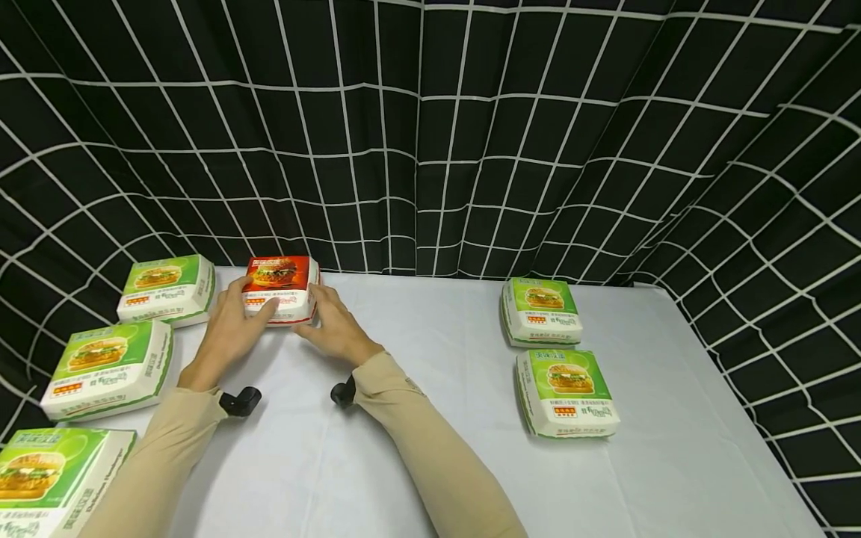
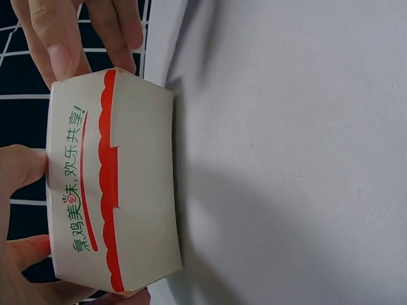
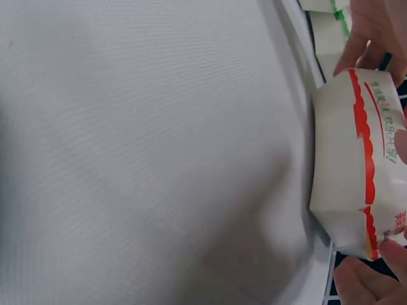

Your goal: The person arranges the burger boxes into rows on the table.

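A red and white burger box stands at the back left of the white table, close to the curtain. My left hand holds its left side, the thumb laid across the top near the front. On the right side, my right hand grips it, fingers at the edge and thumb low by the front corner. The left wrist view has the white front of the box with its scalloped red band, standing at the table surface. Fingers of both hands flank the box in the right wrist view.
Green and white burger boxes line the left side: one beside my left hand, one nearer, one at the front corner. Two more, a rear box and a front box, stand right. A black gridded curtain borders the table.
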Demonstrator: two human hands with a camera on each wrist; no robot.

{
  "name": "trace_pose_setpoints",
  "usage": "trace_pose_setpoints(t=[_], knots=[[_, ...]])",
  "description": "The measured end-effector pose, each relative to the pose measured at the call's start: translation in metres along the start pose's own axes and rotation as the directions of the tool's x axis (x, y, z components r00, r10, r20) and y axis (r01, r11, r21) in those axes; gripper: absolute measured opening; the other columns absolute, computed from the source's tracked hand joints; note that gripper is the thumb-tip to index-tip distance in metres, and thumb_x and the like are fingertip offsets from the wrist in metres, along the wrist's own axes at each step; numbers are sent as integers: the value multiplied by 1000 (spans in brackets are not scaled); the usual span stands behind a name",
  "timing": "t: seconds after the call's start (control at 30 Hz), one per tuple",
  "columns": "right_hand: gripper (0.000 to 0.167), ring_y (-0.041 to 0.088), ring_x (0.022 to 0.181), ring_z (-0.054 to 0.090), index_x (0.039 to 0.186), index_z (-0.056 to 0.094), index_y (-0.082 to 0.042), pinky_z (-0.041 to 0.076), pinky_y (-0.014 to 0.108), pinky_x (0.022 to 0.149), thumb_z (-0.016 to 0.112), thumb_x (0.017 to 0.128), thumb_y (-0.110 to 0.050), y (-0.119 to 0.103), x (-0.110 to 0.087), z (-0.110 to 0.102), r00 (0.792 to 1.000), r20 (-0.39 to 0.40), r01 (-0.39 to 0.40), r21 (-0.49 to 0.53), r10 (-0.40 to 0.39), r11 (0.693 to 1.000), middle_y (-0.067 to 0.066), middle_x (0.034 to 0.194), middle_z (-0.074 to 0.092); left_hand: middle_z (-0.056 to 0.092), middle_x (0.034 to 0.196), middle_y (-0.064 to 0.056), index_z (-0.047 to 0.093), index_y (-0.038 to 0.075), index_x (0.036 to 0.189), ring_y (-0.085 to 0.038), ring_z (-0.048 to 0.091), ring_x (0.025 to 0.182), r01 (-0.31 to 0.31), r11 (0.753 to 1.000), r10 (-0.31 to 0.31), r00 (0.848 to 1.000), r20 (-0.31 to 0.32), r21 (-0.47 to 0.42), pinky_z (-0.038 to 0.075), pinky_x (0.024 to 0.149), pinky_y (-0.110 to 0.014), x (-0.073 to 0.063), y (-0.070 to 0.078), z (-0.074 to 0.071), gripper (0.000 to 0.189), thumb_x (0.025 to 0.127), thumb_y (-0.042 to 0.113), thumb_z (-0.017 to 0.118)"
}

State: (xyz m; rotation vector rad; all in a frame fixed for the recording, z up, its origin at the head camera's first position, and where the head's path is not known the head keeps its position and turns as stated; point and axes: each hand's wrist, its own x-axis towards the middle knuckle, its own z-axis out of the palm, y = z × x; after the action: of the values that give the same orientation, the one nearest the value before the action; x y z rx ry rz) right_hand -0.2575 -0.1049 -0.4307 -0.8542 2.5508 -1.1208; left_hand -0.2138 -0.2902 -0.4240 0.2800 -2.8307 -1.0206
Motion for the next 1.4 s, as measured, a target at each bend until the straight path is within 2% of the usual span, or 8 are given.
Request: trace_pose_setpoints(t=[0.33,0.5,0.77,1.07,1.27,1.4], knots=[[72,24,138,46,154,30,-4,37,31,116,67,95,-21,6,-6,1,995,-95,-21,53,26,998,12,156,31,33,145,-39,24,-4,152,-53,37,133,-39,999,39,999,-25,-16,32,105,-68,-6,9,6,76,100,44,50],[69,24,136,48,153,31,-3,37,30,116,66,95,-17,8,-10,-3,989,-147,-8,54,16,999,13,154,33,32,147,-39,23,-3,153,-54,36,134,-56,998,55,998,-23,-29,31,106,-69,-8,16,7,76,100,44,50],[63,26,135,48,149,36,-2,39,33,115,63,95,-16,17,-20,-13,982,-187,8,61,3,998,15,148,39,32,148,-37,25,1,154,-53,36,134,-75,997,74,997,-9,-31,31,107,-69,-12,26,11,74,100,44,51],[60,25,131,50,145,41,-3,41,35,112,67,93,-18,25,-29,-23,972,-232,-15,91,35,996,15,148,42,36,146,-37,30,-2,152,-50,38,134,-154,987,151,988,-41,-56,31,108,-66,-12,30,20,72,99,38,57],[63,27,132,50,143,40,-2,42,38,111,72,91,-20,27,-35,-28,966,-257,-18,70,35,997,15,146,47,36,146,-36,26,-7,152,-46,44,122,-162,984,158,986,-50,-74,38,99,-61,-14,34,25,77,98,38,58],[63,27,126,55,142,41,-3,46,39,106,73,90,-21,28,-38,-31,957,-286,-34,71,53,997,15,142,52,36,147,-34,28,-6,152,-45,43,126,-180,979,177,983,-46,-96,39,100,-59,-15,39,27,75,98,35,59]])
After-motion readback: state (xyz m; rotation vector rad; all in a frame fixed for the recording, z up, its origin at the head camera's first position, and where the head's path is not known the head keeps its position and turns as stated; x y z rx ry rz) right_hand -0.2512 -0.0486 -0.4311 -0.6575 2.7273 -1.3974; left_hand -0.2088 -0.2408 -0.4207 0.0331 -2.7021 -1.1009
